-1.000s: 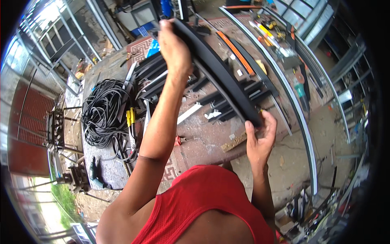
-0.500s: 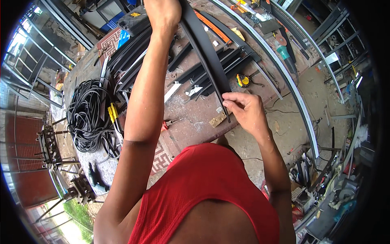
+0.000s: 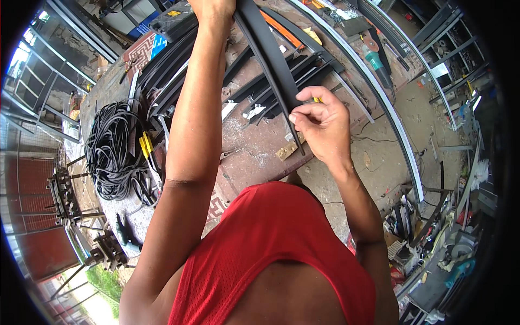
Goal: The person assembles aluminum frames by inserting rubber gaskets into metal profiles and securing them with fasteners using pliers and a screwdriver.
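A long black profile (image 3: 262, 49) slants from the top edge toward me, above the table. A thin black strip (image 3: 297, 138) runs along its left edge and sticks out past its near end. My right hand (image 3: 327, 127) is at that near end, thumb and fingers bent and closed on the strip, with the index finger raised a little. My left arm reaches far forward, and my left hand (image 3: 212, 8) lies against the profile's left side at the top edge. Its fingers are out of the picture. A wooden block (image 3: 286, 151) lies under the strip's end.
More black profiles (image 3: 254, 100) lie across the table (image 3: 244, 168). At left are a coil of black cord (image 3: 111, 151) and yellow-handled cutters (image 3: 145, 145). A teal angle grinder (image 3: 376, 62) lies at far right, beyond a long curved metal bar (image 3: 387, 103). Pliers (image 3: 230, 153) lie near my left forearm.
My right hand has moved up along the strip, closer to the profile's end, and its index finger has lifted. It now covers most of the yellow tape measure. The view has shifted slightly.
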